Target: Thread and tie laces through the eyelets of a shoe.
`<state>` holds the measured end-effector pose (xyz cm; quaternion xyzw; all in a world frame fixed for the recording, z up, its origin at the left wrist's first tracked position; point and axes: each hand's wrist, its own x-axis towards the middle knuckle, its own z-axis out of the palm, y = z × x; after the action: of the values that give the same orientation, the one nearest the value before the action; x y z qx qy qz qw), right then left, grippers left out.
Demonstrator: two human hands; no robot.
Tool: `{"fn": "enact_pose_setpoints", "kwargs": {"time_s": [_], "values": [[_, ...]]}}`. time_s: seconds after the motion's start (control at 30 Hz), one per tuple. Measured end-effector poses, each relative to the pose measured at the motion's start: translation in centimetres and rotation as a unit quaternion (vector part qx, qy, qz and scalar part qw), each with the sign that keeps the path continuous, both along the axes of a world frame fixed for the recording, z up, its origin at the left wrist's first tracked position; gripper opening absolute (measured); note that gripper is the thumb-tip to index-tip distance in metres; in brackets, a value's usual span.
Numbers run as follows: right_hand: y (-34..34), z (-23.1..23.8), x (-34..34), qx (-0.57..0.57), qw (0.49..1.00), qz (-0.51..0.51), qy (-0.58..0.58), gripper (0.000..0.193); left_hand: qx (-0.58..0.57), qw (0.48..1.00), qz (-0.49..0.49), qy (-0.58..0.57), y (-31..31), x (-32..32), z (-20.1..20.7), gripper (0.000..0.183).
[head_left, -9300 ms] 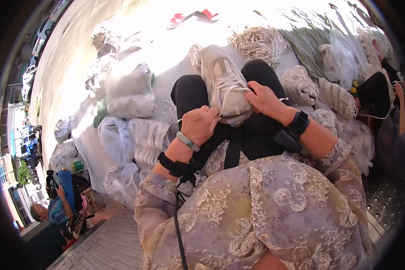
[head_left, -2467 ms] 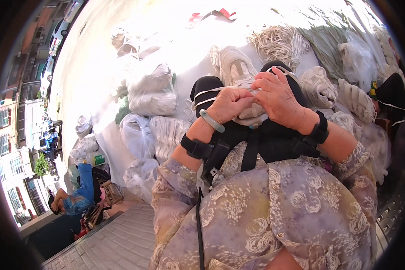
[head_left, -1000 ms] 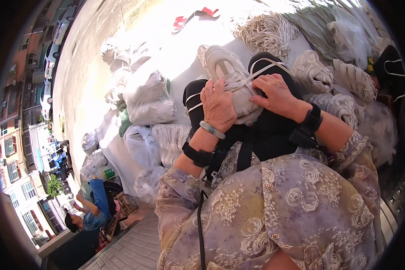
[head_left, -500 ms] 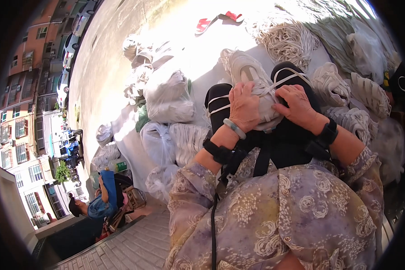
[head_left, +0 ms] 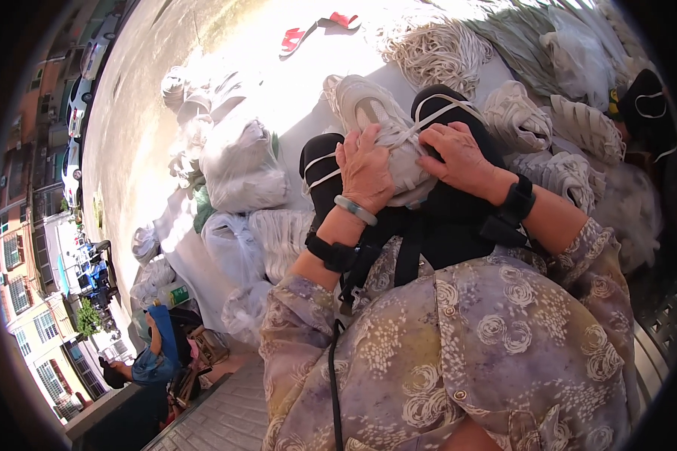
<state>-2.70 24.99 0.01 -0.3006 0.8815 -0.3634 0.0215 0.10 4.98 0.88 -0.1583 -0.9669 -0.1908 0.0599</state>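
Apart from each other, the left hand (head_left: 367,171) and right hand (head_left: 461,158) are touching opposite sides of a beige fabric sneaker (head_left: 408,167), which is sitting between two black-trousered knees (head_left: 323,146); whether either is pinching the white lace (head_left: 408,137), I cannot tell. By the white sheet's (head_left: 193,264) left edge, a green-and-white labelled container (head_left: 177,295) is lying, its print unreadable.
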Motion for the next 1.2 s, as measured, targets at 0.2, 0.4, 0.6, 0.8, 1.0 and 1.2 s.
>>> {"fn": "enact_pose_setpoints", "kwargs": {"time_s": [0.2,0.4,0.6,0.8,1.0,1.2], "values": [[0.0,0.2,0.1,0.008,1.000,-0.009,-0.008,0.023,-0.015,1.000,0.019,-0.018,0.3,0.1,0.3,0.014],[0.0,-0.1,0.2,-0.008,1.000,-0.005,0.007,0.023,0.040,0.999,0.001,-0.020,-0.3,0.5,-0.6,0.018],[-0.1,-0.2,0.1,-0.007,1.000,-0.016,0.000,0.024,0.010,0.998,0.042,0.036,1.2,0.4,0.1,0.011],[0.0,0.2,0.1,-0.006,1.000,-0.008,-0.004,0.024,-0.078,0.996,-0.021,0.028,0.6,-0.7,0.9,0.010],[0.0,-0.1,0.1,0.001,1.000,-0.005,-0.007,0.025,0.103,0.987,-0.106,-0.069,-2.1,-1.5,-0.1,0.006],[-0.1,-0.2,0.0,0.009,1.000,-0.003,0.007,0.024,0.022,0.997,-0.069,-0.038,-0.8,-0.8,0.0,0.008]]}}
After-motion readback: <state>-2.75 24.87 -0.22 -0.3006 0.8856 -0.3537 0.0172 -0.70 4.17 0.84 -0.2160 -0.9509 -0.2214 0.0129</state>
